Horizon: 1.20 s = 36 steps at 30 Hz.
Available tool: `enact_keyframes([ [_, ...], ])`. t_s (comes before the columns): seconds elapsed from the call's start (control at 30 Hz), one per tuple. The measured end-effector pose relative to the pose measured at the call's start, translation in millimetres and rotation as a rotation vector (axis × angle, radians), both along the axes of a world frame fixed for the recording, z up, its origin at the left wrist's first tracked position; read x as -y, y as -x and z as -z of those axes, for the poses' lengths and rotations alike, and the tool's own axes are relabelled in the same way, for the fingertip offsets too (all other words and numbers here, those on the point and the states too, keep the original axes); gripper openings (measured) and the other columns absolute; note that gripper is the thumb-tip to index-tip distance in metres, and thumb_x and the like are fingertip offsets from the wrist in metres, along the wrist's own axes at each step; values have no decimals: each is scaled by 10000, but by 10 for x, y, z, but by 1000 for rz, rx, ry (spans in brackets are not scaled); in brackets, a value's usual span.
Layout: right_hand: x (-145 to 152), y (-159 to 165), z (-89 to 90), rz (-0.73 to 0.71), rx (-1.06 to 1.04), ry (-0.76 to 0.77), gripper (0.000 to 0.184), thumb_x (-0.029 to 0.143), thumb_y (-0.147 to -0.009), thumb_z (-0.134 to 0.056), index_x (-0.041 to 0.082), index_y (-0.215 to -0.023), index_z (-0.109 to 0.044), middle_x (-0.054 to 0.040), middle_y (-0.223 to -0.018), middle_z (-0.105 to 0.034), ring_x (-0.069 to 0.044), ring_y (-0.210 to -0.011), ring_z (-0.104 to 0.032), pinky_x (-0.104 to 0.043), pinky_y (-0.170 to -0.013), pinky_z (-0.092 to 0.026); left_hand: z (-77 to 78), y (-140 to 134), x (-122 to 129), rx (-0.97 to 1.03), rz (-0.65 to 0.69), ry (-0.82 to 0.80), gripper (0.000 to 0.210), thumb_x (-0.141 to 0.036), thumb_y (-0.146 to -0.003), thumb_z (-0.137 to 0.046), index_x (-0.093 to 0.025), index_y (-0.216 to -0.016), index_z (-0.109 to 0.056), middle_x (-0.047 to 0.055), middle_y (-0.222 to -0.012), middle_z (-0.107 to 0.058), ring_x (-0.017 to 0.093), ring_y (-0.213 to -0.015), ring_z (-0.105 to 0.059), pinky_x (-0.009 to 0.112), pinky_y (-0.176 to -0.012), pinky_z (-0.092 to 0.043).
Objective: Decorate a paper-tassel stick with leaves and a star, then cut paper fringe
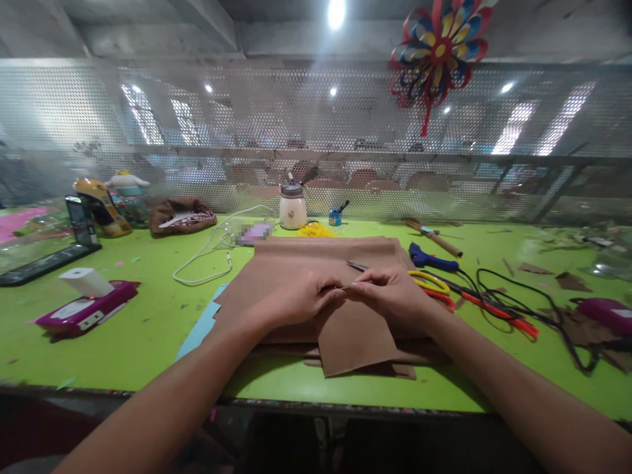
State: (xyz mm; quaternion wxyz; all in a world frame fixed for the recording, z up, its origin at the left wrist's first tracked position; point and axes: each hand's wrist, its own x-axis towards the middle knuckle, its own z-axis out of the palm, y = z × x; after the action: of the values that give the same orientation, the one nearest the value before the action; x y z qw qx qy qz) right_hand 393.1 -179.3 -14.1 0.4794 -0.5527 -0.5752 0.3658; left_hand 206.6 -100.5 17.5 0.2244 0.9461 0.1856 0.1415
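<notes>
Both hands meet over a stack of brown paper (281,266) on the green table. My left hand (313,296) is closed in a pinch at the top of a smaller brown paper piece (355,342). Opposite it, my right hand (390,289) pinches the same piece between thumb and fingers. That piece slopes down toward the table's front edge, its lower part hanging over the stack's near side. Past the right hand lie scissors with yellow handles (433,282); a pointed metal tip (356,266) shows beyond its fingers. Exactly what the fingertips press together is small and partly hidden.
A blue glue gun (434,259), red-handled tool (513,319) and black cable (538,299) lie right. Behind the stack stand a lidded bottle (293,205) and small blue jar (335,216). Left are a purple power strip (89,309), white cable (195,282) and phone (81,224).
</notes>
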Motion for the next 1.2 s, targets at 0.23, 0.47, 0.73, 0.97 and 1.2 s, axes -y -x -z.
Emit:
enact_keyframes([
  [0.23, -37, -60, 46, 35, 96, -94, 286, 408, -741, -611, 137, -763, -700, -34, -650, -622, -120, -569, -507, -240, -512, -399, -33, -13, 45, -29, -16, 11, 372, -393, -911, -328, -187, -996, -626, 60, -964, -672, 187, -811, -574, 275, -685, -384],
  [0.47, -18, -84, -25, 15, 201, -108, 236, 354, -777, -581, 150, -791, -699, -51, -761, -679, -154, -680, -585, -249, -592, -443, 27, -35, 48, -79, -64, -108, 383, -409, -913, -306, -181, -891, -614, 71, -818, -659, 173, -669, -550, 261, -593, -340],
  [0.73, 39, -40, -148, -121, 369, -183, 239, 322, -816, -536, 156, -818, -709, -43, -775, -703, -166, -717, -611, -248, -623, -444, 24, -39, 65, -128, -56, -185, 369, -389, -908, -322, -177, -886, -624, 76, -780, -657, 178, -650, -550, 256, -579, -335],
  [0.97, 17, -47, -89, -2, 402, -312, 197, 285, -813, -537, 167, -796, -694, -32, -768, -696, -166, -711, -610, -247, -620, -440, 21, -17, 15, -4, -25, -60, 351, -405, -911, -331, -236, -1092, -581, 60, -1029, -648, 202, -856, -568, 279, -733, -383],
  [1.2, 8, -150, -151, 29, 233, -206, 229, 360, -767, -597, 140, -747, -657, -11, -606, -613, -111, -526, -515, -223, -484, -381, -52, 25, -17, -8, 10, 86, 363, -389, -914, -305, -184, -1004, -591, 40, -943, -633, 168, -813, -529, 257, -729, -376],
])
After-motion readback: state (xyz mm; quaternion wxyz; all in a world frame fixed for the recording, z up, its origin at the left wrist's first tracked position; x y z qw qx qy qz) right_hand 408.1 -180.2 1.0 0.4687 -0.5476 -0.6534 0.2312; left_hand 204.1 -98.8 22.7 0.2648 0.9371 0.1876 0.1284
